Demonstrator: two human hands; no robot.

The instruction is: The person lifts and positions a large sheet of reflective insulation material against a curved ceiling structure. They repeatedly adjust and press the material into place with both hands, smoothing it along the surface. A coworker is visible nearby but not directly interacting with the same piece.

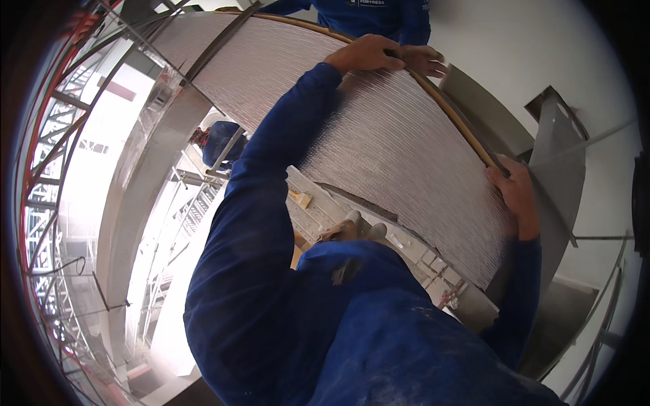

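A large duct-like panel faced with ribbed silver foil (pixel 399 149) stretches across in front of me. A yellowish-brown strip (pixel 450 114) runs along its far upper edge. My left hand (pixel 367 54) is closed over that edge near the top middle, its fingertips partly hidden. Lower on the right, my right hand (pixel 516 189) grips the same edge, thumb on the near side and fingers out of sight behind. Just right of my left hand is a co-worker's hand (pixel 425 61), fingers apart, by the strip.
Across the panel stands a co-worker in a blue shirt (pixel 369 17). Below are my shoes (pixel 352 220) on a perforated platform (pixel 318 213), with a yellow-handled brush (pixel 301 198) nearby. Scaffolding (pixel 61 142) rises on the left; grey sheet-metal ducting (pixel 558 155) is on the right. Another person (pixel 223 143) is lower down.
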